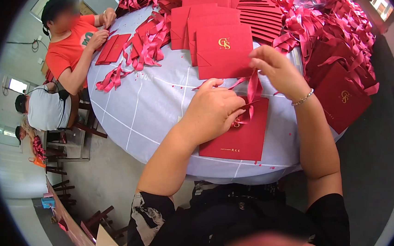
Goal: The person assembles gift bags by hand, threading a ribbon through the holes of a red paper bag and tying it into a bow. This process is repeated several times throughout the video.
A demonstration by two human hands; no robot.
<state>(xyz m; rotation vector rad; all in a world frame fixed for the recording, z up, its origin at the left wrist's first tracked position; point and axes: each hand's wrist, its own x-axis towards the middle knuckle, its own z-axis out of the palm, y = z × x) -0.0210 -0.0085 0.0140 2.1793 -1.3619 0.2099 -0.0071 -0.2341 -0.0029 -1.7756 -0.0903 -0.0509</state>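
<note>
One glossy red satin ribbon is hanging over a flat red paper bag lying on the gridded pale counter | left hand: grip's pinching a thin dark strip | right hand: hovering ribbonside, can't tell if gripping tbh

Free: bare tablecloth, near left | Blocked ahead: stacked red bags | Blocked right: ribboned bag heap

Pale, white-lined cloth covers my table. A red bag lies by the near edge, stacked bags towards the far edge, ribbons and folded bags by the left.
</note>
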